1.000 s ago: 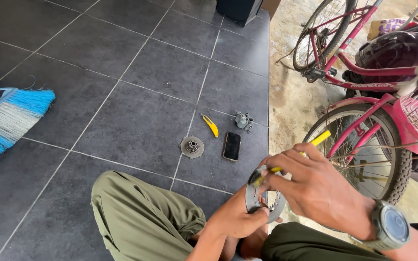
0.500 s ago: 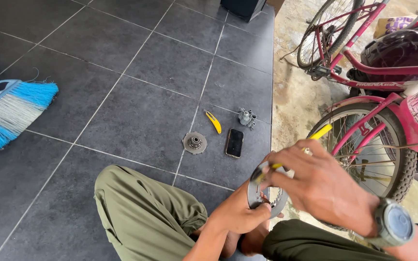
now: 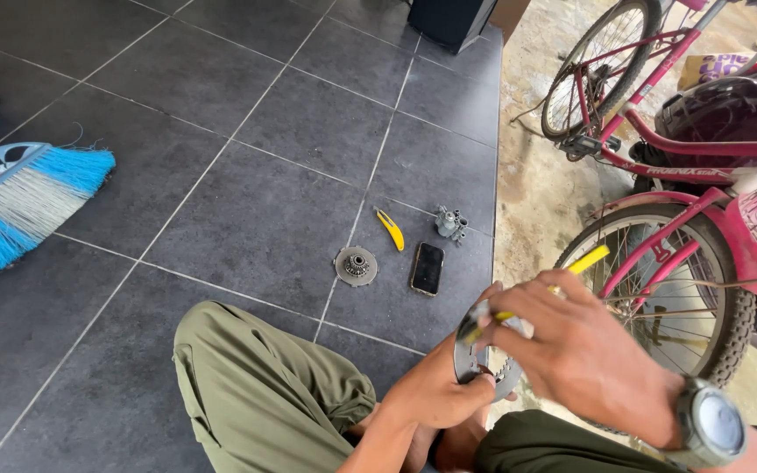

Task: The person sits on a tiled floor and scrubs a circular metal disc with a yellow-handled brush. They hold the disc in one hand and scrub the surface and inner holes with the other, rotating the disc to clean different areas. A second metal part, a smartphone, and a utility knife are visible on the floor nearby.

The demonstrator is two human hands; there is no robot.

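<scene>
While the person sits on the tiled floor (image 3: 247, 219), the left hand (image 3: 435, 394) has its fingers clamped around a round metal disc (image 3: 466, 363), low at 5 o'clock in the head view. The right hand (image 3: 584, 363) pinches a yellow-handled tool (image 3: 584, 261) against it. At 12 o'clock from the hands lie a phone (image 3: 427, 268) and a sprocket (image 3: 356, 265).

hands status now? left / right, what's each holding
Left hand: closed on the round metal disc, gripping it from below.
Right hand: closed on the yellow-handled tool, tip at the disc.
</scene>
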